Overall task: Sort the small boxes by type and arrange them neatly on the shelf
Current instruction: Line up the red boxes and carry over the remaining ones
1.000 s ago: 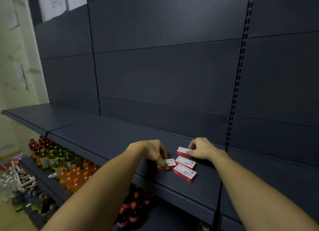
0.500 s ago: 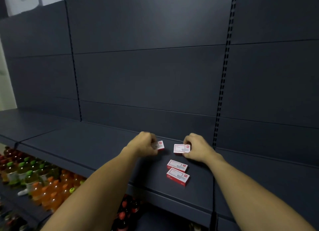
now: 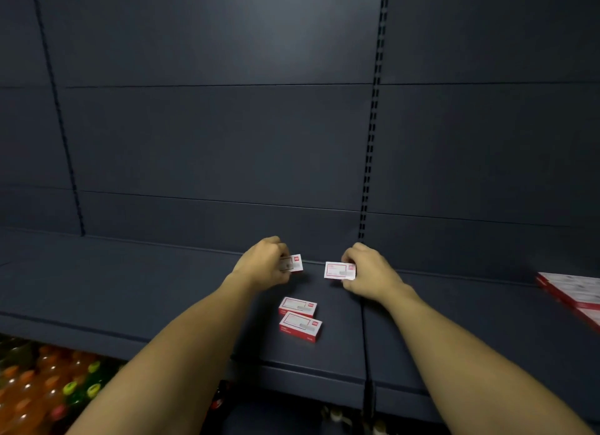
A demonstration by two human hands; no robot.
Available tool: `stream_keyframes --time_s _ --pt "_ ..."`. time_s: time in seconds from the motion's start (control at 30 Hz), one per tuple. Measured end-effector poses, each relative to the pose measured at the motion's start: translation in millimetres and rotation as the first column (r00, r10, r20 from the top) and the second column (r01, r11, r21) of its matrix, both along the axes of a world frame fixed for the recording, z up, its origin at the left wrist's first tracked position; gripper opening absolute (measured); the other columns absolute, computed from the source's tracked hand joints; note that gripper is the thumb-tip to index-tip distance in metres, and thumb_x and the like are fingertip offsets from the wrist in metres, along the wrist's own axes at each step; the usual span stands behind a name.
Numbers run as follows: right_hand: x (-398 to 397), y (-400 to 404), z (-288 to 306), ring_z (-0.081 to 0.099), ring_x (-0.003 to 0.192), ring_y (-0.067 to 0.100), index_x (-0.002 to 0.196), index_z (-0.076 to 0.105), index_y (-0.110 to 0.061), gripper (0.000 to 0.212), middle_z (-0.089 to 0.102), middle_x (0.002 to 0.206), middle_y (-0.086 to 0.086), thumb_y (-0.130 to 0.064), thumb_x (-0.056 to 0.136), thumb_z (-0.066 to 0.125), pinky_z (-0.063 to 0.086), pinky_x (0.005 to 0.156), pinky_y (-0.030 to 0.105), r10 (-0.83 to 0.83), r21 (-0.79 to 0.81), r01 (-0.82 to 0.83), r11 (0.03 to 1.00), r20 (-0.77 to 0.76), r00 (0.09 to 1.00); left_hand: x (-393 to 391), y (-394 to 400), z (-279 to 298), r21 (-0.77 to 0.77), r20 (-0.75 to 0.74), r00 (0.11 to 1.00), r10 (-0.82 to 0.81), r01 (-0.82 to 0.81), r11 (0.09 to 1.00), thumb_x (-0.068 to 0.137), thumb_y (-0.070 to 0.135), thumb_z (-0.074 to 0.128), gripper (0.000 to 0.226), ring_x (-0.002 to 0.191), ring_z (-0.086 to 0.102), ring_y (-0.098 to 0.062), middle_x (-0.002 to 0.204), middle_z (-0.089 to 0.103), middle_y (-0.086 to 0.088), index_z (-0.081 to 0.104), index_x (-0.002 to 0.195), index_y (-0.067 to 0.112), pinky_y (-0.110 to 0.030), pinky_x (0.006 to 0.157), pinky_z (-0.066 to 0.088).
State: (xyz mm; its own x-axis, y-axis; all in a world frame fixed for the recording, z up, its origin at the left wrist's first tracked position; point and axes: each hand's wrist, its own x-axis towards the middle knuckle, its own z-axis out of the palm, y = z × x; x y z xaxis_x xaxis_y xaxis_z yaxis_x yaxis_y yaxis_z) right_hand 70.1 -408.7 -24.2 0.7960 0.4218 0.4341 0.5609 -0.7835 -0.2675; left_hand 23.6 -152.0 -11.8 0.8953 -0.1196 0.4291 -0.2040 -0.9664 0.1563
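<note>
Hands (image 3: 264, 264) (image 3: 367, 272) each pinch a small box (image 3: 296, 262) (image 3: 337, 270) at its outer end.

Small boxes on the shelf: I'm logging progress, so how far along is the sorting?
Early on. Nothing looks lined up yet. In hand: the left hand holds one box and the right hand holds another, both near the shelf's back wall. Left: two boxes lie loose nearer the shelf front, skewed.
</note>
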Motion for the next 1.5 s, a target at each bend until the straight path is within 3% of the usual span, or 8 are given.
stream_keyframes --time_s 0.07,0.2,0.5,0.67,1.03,1.3,1.5 --pt "-4 -8 1 0.057 0.099 0.017 0.109 0.066 -0.017 0.033 0.053 0.104 -0.005 -0.024 0.077 0.071 0.048 0.081 0.028 -0.028 -0.019 0.028 0.999 0.011 1.0 4 -8 -1 0.001 -0.008 0.999 -0.042 0.042 0.999 0.079 0.026 0.075 0.038 0.097 0.057 -0.018 0.108 0.054 0.004 0.067 0.114 0.016 -0.033 0.08 0.053" --pt "-18 -25 -3 0.056 0.096 0.015 0.1 0.068 -0.021 0.026 0.05 0.098 -0.011 -0.03 0.076 0.07 0.051 0.075 0.033 -0.121 -0.061 0.124 0.99 0.053 0.991 10 -25 -6 0.001 -0.011 0.993 -0.114 0.114 0.993 0.079 0.027 0.076 0.041 0.097 0.053 -0.015 0.107 0.052 0.006 0.065 0.117 0.016 -0.034 0.082 0.054" --pt "-55 -77 -14 0.051 0.1 0.014 0.102 0.067 -0.022 0.028 0.052 0.097 -0.012 -0.029 0.075 0.07 0.051 0.081 0.034 -0.24 -0.028 0.242 0.97 0.059 0.969 17 -74 -13 0.034 -0.016 0.974 -0.228 0.229 0.973 0.079 0.031 0.074 0.04 0.095 0.052 -0.015 0.107 0.053 0.007 0.066 0.115 0.018 -0.035 0.08 0.053" --pt "-70 -128 -11 0.051 0.099 0.013 0.1 0.067 -0.021 0.027 0.051 0.097 -0.011 -0.03 0.075 0.072 0.051 0.083 0.034 -0.324 -0.002 0.324 0.946 0.05 0.945 15 -125 -5 0.094 -0.01 0.954 -0.299 0.298 0.95 0.079 0.031 0.073 0.036 0.091 0.052 -0.015 0.105 0.052 0.006 0.066 0.112 0.017 -0.035 0.075 0.053" --pt "-112 -263 -6 0.051 0.107 0.016 0.106 0.065 -0.018 0.033 0.051 0.105 -0.005 -0.03 0.077 0.074 0.049 0.088 0.032 -0.507 -0.005 0.507 0.862 0.021 0.862 10 -273 2 0.185 -0.012 0.891 -0.454 0.448 0.875 0.08 0.035 0.069 0.038 0.101 0.054 -0.015 0.109 0.054 0.005 0.065 0.114 0.018 -0.035 0.076 0.054" --pt "-136 -368 -7 0.051 0.114 0.021 0.115 0.065 -0.016 0.042 0.054 0.112 -0.001 -0.03 0.076 0.073 0.049 0.095 0.037 -0.571 -0.054 0.57 0.82 -0.002 0.821 -6 -369 3 0.197 -0.015 0.868 -0.496 0.489 0.85 0.081 0.036 0.07 0.041 0.103 0.055 -0.016 0.112 0.054 0.004 0.064 0.118 0.018 -0.033 0.078 0.052" --pt "-140 -425 -8 0.049 0.115 0.021 0.12 0.064 -0.014 0.047 0.055 0.116 0.001 -0.031 0.077 0.072 0.047 0.095 0.034 -0.561 -0.094 0.561 0.823 0.023 0.827 -11 -419 -2 0.152 -0.016 0.893 -0.451 0.448 0.881 0.081 0.036 0.071 0.041 0.101 0.054 -0.015 0.112 0.054 0.004 0.064 0.117 0.019 -0.031 0.077 0.051"
